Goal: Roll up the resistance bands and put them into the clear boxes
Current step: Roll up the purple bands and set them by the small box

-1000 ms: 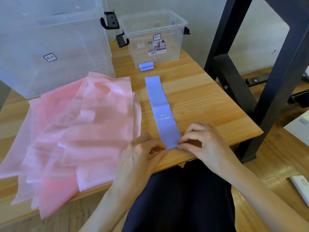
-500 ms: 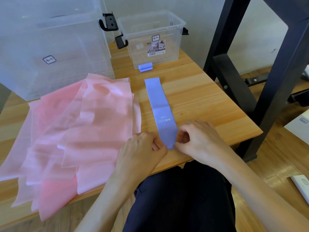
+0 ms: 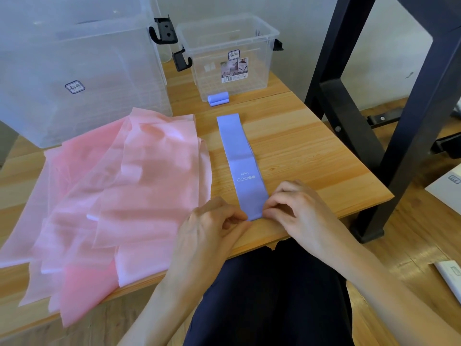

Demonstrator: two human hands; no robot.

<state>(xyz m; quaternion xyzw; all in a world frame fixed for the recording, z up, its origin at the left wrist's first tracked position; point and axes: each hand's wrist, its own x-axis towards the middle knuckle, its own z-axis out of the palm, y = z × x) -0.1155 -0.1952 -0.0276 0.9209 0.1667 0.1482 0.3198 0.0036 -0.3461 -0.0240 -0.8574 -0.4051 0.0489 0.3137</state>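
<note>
Lying flat along the wooden surface (image 3: 311,156), a lavender resistance band (image 3: 240,158) is stretched lengthwise away from the person, its near end at the front edge. That near end is pinched from both sides: the left hand (image 3: 214,228) holds the left corner in a narrow grip between thumb and curled fingers, and the right hand (image 3: 296,208) holds the right corner in the same narrow grip. White print is seen on the band just beyond the hands. A second lavender band, already rolled (image 3: 218,98), is set on the surface just in front of the small clear box (image 3: 229,56), outside it. A large clear box (image 3: 74,66) is placed at the far left, touching a spread pile of pink bands (image 3: 119,196) that covers the left half of the surface and overhangs its front edge. Black frame legs (image 3: 374,108) are seen to the right, standing on the wooden floor.
</note>
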